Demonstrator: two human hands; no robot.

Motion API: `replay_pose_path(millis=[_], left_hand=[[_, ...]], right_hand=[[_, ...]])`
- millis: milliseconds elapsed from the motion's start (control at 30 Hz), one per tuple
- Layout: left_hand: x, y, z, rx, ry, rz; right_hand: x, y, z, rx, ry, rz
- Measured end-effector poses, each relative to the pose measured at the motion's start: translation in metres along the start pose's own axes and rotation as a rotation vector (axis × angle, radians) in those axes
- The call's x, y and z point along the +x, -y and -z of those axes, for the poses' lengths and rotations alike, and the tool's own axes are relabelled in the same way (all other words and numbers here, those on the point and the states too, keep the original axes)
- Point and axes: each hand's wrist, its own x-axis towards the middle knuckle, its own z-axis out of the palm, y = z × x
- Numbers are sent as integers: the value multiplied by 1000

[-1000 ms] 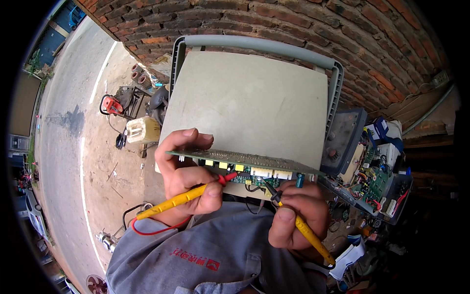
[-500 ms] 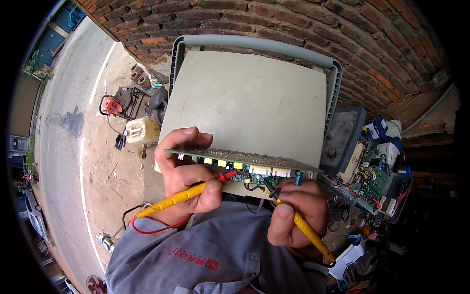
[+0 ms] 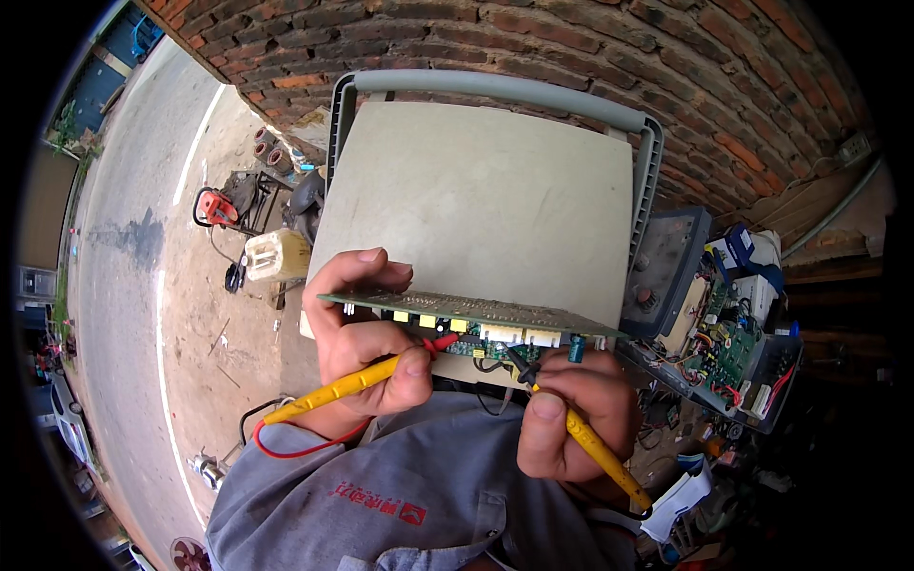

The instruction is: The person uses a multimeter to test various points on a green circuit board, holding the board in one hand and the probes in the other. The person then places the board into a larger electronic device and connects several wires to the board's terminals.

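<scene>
My left hand (image 3: 367,352) is closed on a yellow test probe with a red tip (image 3: 333,388), its upper fingers curled around the left end of a green circuit board (image 3: 462,309). The board is tilted, with solder side up and components along its near edge. My right hand (image 3: 600,400) grips a second yellow probe with a black tip (image 3: 595,443) below the board's right part. Both tips reach among the components; exact contact is hard to make out. Behind the board is a large beige equipment case (image 3: 476,190) with a grey handle (image 3: 495,88).
An open unit with boards and wires (image 3: 733,343) sits at the right, beside assorted clutter. A brick wall (image 3: 533,43) rises behind. At the left are a plastic jerrycan (image 3: 276,255), an orange machine (image 3: 219,205) on the ground and a paved road (image 3: 129,266) with parked vehicles beyond.
The board and my right hand with its black-tipped probe have shifted slightly to the left. My left hand and the red-tipped probe are almost where they were.
</scene>
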Motion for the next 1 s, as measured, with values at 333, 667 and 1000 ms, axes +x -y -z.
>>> replay_pose_path(millis=[333, 667, 1000], left_hand=[[-3, 3, 3, -25, -15, 16], [-3, 1, -16, -28, -231, 28], [6, 0, -29, -165, -352, 15]], right_hand=[[3, 1, -2, 13, 2, 16], [14, 5, -8, -53, -102, 29], [13, 7, -21, -154, -273, 75]])
